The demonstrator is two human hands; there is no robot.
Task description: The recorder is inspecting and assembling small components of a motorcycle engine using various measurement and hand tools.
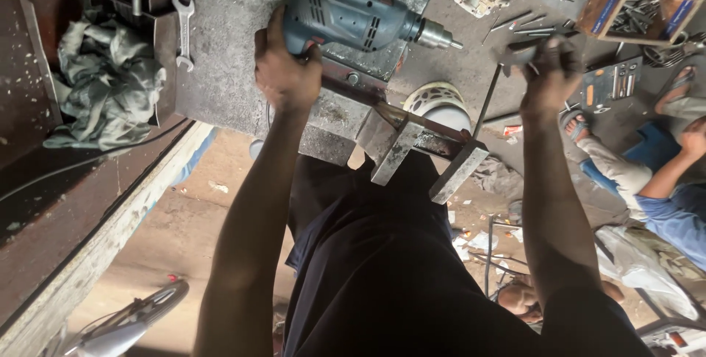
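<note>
- Left hand (285, 70) grips the blue drill (353, 15) by its handle — drill lying on the grey worktop (228, 4).
- Right hand (551, 70) is closed around a dark metal piece (515, 50), off the worktop's edge.

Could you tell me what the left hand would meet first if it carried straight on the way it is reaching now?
The left hand already grips the blue electric drill; straight beyond lies the grey metal plate, though depth is unclear.

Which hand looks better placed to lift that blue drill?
The left hand, probably: it already grips the drill by its handle. The right hand is off to the side, holding a dark metal piece.
</note>
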